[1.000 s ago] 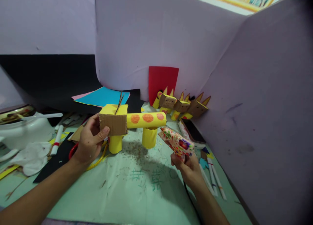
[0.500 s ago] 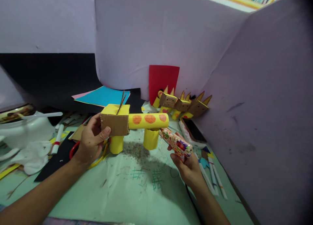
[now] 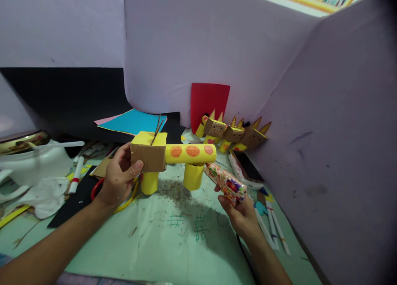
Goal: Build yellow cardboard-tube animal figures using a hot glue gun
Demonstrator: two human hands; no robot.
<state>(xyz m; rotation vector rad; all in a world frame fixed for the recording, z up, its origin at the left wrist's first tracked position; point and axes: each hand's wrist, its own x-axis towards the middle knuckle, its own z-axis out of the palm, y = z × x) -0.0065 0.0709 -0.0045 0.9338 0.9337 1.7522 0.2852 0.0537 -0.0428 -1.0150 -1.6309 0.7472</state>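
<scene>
My left hand (image 3: 116, 184) is closed on a small cardboard box (image 3: 149, 158) with a yellow top and two thin dark sticks rising from it. A yellow paper tube with orange spots (image 3: 204, 153) extends rightward from the box. Beneath are two short yellow tubes, one under the box (image 3: 149, 184) and another under the long tube's right part (image 3: 192, 177). My right hand (image 3: 243, 214) grips a flower-patterned glue gun (image 3: 228, 184) with a black cord below it. Its narrow end is close to the right short tube; whether they touch, I cannot tell.
Several yellow-and-cardboard animal figures (image 3: 235, 133) stand behind, by a red sheet (image 3: 209, 101). A phone (image 3: 248, 165) and markers (image 3: 277, 227) lie at right. A white pot (image 3: 49, 163), scissors with a red handle (image 3: 95, 188) and coloured paper (image 3: 133, 122) are at left and back.
The whole view has shifted slightly, so everything appears a little further right. Both hands keep their holds, and the cardboard piece and glue gun stay in nearly the same relation.
</scene>
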